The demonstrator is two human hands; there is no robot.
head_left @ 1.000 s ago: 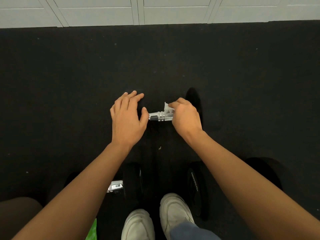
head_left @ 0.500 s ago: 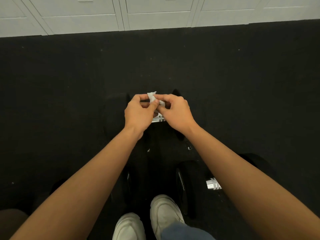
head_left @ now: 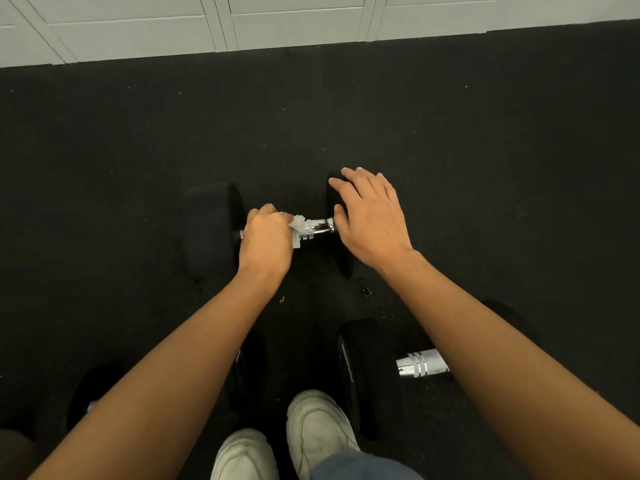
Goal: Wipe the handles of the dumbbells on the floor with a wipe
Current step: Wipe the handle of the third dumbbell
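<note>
a moment ago both our hands held the wipe (head_left: 297,227) above the bar; now our left hand (head_left: 266,242) has its grip clenched on it around the far dumbbell's handle (head_left: 317,229) on the floor (head_left: 104,168), our right hand (head_left: 372,218) released, steadying the right weight (head_left: 341,244). wiping has resumed.

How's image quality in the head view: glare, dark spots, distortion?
Head view: small glare on the chrome handle between the hands; black dumbbell ends nearly merge with the dark floor; the wall's base line bows from the wide lens; the wipe in the left hand looks soft.
</note>
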